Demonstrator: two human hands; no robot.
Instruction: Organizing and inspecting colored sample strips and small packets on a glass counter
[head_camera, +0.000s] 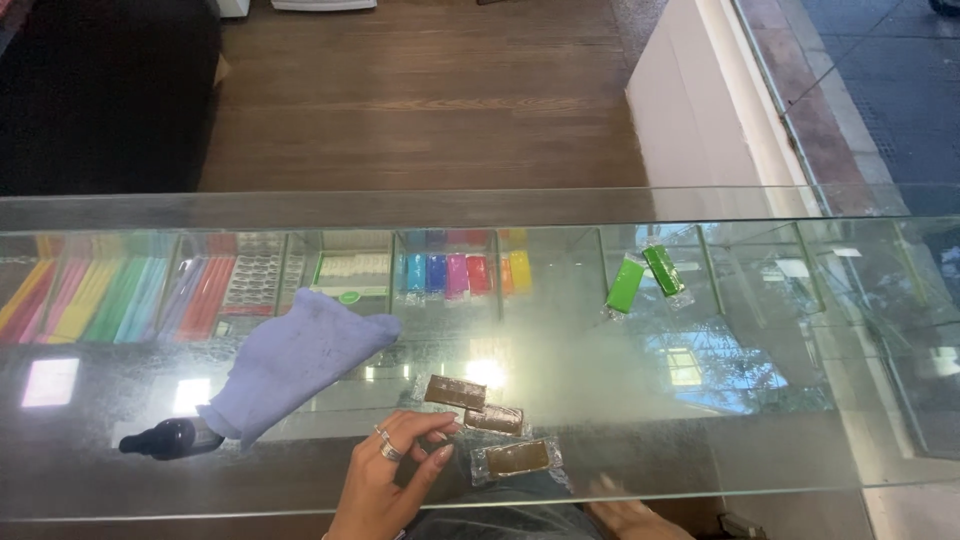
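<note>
Glass counter top (700, 440) runs across the frame, dusty and reflective, shelves of goods visible beneath.

Left hand (385, 480), bottom centre, rings on two fingers. Fingers loosely curled and spread a little, holding nothing; fingertips (443, 455) lie just left of three brown wrapped bars. Cannot tell for sure whether they touch the nearest wrapper.

Bars sit on the glass in a slanting row, lower centre: upper bar (455, 392), middle bar (494, 419), lower bar (517, 458), each in clear wrap, close together.

Right hand (625, 515), bottom edge right of centre, seen below the glass level, mostly cut off; finger state cannot be told.

Left of centre: lavender cloth (290, 360) bunched on the glass, its lower end over a dark bottle (170, 438).

Upper right of centre: two green wrapped bars (645, 278). Upper left: rows of coloured sticks (100, 295) under the glass.
</note>
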